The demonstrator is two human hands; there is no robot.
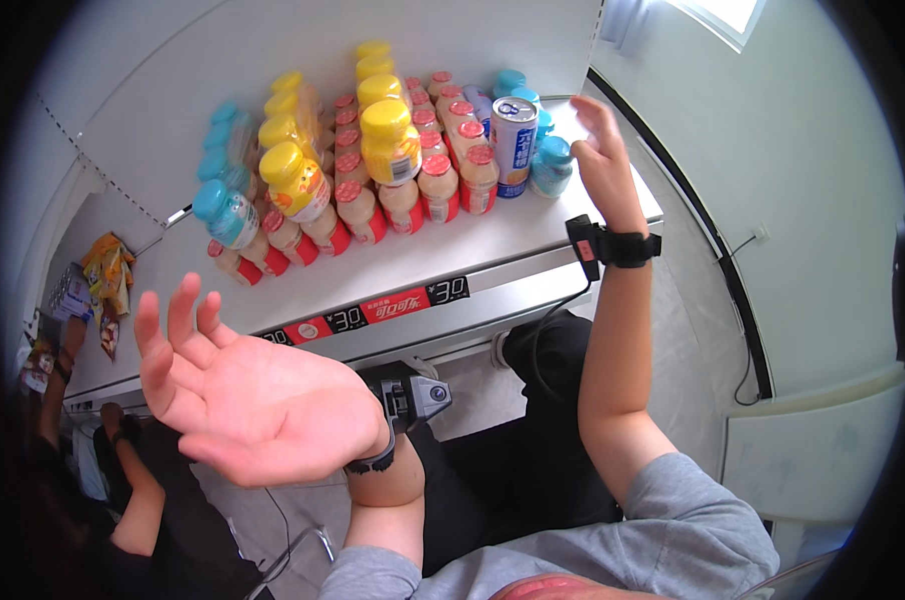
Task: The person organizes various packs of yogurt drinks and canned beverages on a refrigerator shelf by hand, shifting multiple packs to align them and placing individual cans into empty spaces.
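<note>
Palm up and empty, my left hand (pixel 272 405) is raised in front of the shelf edge, fingers apart. My right hand (pixel 606 165) is at the right end of the shelf, beside a small blue-capped bottle (pixel 551 169); its fingers are apart, and whether it touches the bottle cannot be told. Just left of that bottle stands a tall blue and white drink can (pixel 512 146). Rows of red-capped drink bottles (pixel 359 214) fill the middle. Yellow-capped bottles (pixel 390 142) and more blue-capped bottles (pixel 226 214) rest on top of them. Each of my wrists wears a strapped device.
The white shelf (pixel 452 255) has a front price strip (pixel 396 306). Snack bags (pixel 109 277) and a pack of cans (pixel 70 294) lie at the far left, where a co-worker's arms (pixel 141 495) reach in. A thin cable hangs from my right wrist device (pixel 587 244).
</note>
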